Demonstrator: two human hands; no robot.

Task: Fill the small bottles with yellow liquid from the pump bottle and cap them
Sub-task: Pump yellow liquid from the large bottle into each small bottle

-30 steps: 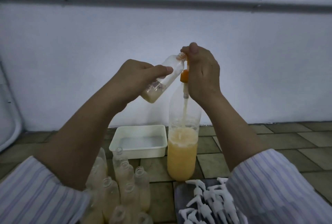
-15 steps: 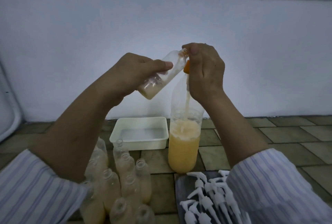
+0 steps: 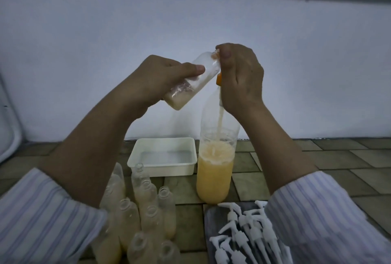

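At the centre of the frame your left hand [image 3: 160, 81] is wrapped around a small bottle [image 3: 190, 86], tilted with its mouth up and to the right and a shallow layer of pale yellow liquid in its lower end. Your right hand [image 3: 241, 77] is closed over the top of the pump bottle [image 3: 215, 158], thumb pressed at the small bottle's mouth; the orange collar [image 3: 219, 79] shows just below your fingers. The pump bottle stands on the tiled floor [image 3: 296, 158], roughly a third full, its dip tube visible inside.

The small bottle looks like thin clear plastic: light, a little squashy, and probably slick if liquid runs down it. Hold it around the middle of the body, as you do now, and avoid squeezing. The tall pump bottle is likely top-heavy under pressing, so push straight down.

In the lower left stand more open small bottles [image 3: 148, 206], partly filled. At lower right, white pump caps [image 3: 243, 230] lie on a dark tray [image 3: 211, 215]. A white tub [image 3: 163, 158] sits behind.

Compared with half a second ago, your right hand sits lower, with less of the pump stem showing, and the small bottle's tilt is much the same.
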